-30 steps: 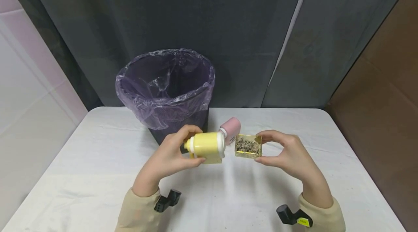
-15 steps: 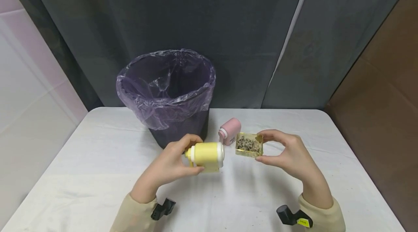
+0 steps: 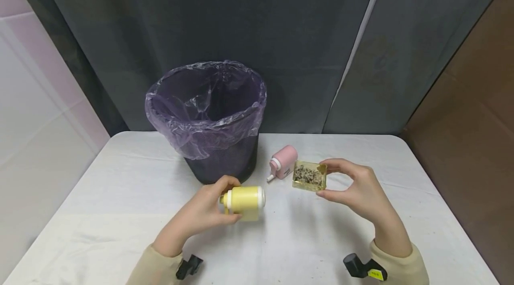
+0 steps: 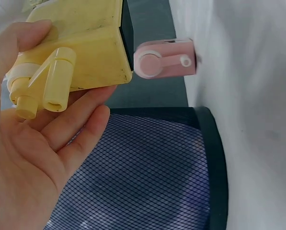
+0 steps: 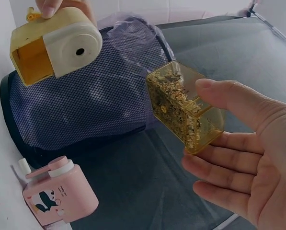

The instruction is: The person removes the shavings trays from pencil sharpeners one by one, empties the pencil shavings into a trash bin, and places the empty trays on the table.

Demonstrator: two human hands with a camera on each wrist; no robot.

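Note:
My left hand (image 3: 205, 209) grips a yellow hand-crank pencil sharpener (image 3: 246, 198) on its side, raised over the white table. In the right wrist view, the open drawer slot (image 5: 33, 63) of the sharpener shows beside its white front with a black pencil hole. Between thumb and fingers, my right hand (image 3: 357, 184) holds the see-through yellow shavings drawer (image 3: 309, 176), which contains a heap of pencil shavings (image 5: 181, 103). A pink pencil sharpener (image 3: 286, 159) with a panda picture stands on the table behind and between the hands.
A black mesh trash bin (image 3: 229, 155) with a purple plastic liner (image 3: 201, 135) stands at the table's back left, just beyond my left hand. Dark curtain (image 3: 281, 44) hangs behind the white table (image 3: 120, 204). A brown panel (image 3: 474, 97) borders the right side.
My left hand has moved toward me and slightly left with the yellow sharpener, away from the drawer. The drawer in my right hand has shifted slightly right and tilted. More of the pink sharpener shows.

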